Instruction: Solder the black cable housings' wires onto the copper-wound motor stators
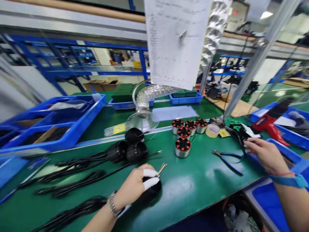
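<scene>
While the left hand rests on the green surface near its front edge, its grip is closed around a black motor housing, of which only the dark lower part shows under the fingers. Two fingertips wear white covers. A short bundle of coloured wire ends, yellow and blue among them, sticks out past the fingertips, pointing up and to the right. A metal watch sits on the left wrist.

The right hand is at the right side of the surface, above the rim of a blue bin. Its fingers are curled loosely; whether the grip holds anything cannot be told. A blue band wraps the right wrist. Blue-handled pliers lie flat on the surface just left of this hand, not touched by it.

Five wound stators with orange and black tops stand upright in a group near the middle of the surface, well apart from both hands. A roll of tape lies just to their right. Three more black housings lie left of the stators, with black cables running from them toward the left edge. A red tool lies in a blue tray at far right. Stacked blue trays occupy the far left.
</scene>
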{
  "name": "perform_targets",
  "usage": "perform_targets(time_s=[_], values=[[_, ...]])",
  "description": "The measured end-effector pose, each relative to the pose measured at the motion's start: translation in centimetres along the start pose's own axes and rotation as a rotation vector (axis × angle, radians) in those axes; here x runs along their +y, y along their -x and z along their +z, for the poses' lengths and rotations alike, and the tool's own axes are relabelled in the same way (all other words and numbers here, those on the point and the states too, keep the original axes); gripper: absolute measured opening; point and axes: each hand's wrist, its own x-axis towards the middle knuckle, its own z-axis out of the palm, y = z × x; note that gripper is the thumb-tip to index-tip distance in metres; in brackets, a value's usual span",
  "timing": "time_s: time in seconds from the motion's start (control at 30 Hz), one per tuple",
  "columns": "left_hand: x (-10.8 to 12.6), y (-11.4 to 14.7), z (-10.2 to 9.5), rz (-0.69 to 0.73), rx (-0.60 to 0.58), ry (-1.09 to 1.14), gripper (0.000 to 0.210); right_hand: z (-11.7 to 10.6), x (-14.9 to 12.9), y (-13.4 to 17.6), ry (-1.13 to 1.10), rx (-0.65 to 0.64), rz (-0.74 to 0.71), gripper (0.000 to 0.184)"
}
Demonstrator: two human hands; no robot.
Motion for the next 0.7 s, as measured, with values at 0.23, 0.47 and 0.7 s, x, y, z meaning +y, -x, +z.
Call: perform_targets(time_s=[0.23, 0.47, 0.7], values=[[-1.0, 0.6, 0.8, -0.063, 0.177, 0.073, 0.013, 16.6, -13.0, 11.3, -1.073, -0.603, 0.176, 0.02], [-1.3, 0.8, 0.5, -0.006, 0.165, 0.121, 0.014, 20.1, -15.3, 12.5, -1.167, -0.683, 0.179, 0.016], [-1.7, 0.7, 0.4, -0.013, 0.14, 0.154, 0.011, 20.5, -15.5, 12.7, -1.102, -0.659, 0.08, 0.014]])
